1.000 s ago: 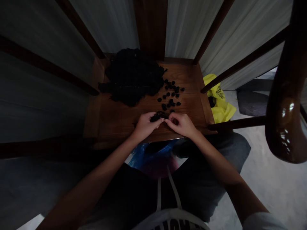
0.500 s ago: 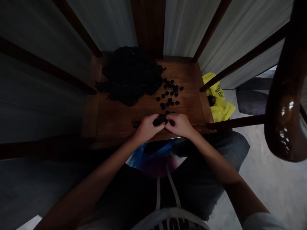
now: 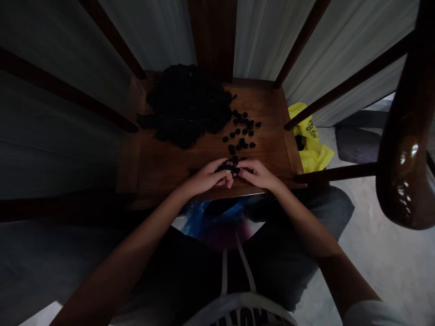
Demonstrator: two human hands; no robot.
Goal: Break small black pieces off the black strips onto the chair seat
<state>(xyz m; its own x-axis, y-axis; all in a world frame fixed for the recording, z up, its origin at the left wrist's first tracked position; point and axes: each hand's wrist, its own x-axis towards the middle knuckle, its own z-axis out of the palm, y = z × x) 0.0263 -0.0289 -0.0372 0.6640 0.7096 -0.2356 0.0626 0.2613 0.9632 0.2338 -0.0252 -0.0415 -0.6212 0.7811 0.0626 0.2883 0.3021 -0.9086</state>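
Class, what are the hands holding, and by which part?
A small black clump, pinched at its sides by the fingertips of the left hand and right hand.

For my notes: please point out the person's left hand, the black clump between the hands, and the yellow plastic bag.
Left hand [image 3: 205,178]: head view, on its back.
Black clump [image 3: 228,167]: head view, on its middle.
Yellow plastic bag [image 3: 314,156]: head view, on its lower fold.

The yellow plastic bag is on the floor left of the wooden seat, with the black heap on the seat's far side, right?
No: the yellow plastic bag lies right of the wooden seat, not left, as the head view shows. The rest holds.
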